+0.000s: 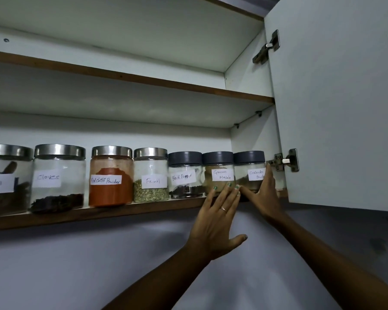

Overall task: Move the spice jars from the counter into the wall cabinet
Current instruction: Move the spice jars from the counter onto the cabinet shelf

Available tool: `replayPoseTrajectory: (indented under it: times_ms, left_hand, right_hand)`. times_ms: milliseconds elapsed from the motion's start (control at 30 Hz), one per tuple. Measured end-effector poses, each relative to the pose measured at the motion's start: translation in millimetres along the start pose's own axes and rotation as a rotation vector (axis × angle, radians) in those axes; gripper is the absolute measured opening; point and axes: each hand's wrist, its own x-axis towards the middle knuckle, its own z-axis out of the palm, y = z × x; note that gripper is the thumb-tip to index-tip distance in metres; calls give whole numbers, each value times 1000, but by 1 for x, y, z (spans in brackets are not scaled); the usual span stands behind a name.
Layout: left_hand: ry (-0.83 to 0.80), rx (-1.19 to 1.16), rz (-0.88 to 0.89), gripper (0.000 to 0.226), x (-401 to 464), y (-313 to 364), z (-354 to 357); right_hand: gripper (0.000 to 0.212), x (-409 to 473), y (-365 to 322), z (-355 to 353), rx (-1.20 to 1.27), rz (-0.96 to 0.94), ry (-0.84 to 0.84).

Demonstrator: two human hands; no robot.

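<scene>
Several labelled spice jars stand in a row on the bottom shelf (99,214) of the open wall cabinet. From the right they are Coriander Powder (248,163), Garam Masala (218,167) and Black Pepper (184,176), all with dark lids. My right hand (266,198) wraps the Coriander Powder jar, thumb at its lower left and fingers on its right side. My left hand (218,217) is spread flat, with its fingertips touching the lower front of the Garam Masala jar. Both jars rest on the shelf.
Further left stand the steel-lidded jars Fennel (150,175), Red Chilli Powder (111,175), Cloves (58,175) and one cut off at the frame edge (7,175). The cabinet door (345,108) hangs open on the right, its hinge (287,161) just beside my right fingers. The upper shelf (143,79) holds nothing visible.
</scene>
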Motion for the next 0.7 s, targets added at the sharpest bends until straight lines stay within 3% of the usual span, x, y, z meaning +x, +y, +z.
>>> replayPoseTrajectory:
  times_ms: [433, 600, 700]
  left_hand:
    - [-22, -2, -40, 88, -1, -1, 4]
    - [22, -104, -45, 81, -11, 3, -20]
    - [122, -180, -21, 73, -28, 0, -39]
  right_hand:
    - [94, -5, 10, 13, -268, 23, 42]
    - [57, -36, -8, 11, -356, -127, 292]
    - [47, -53, -27, 15, -409, -231, 255]
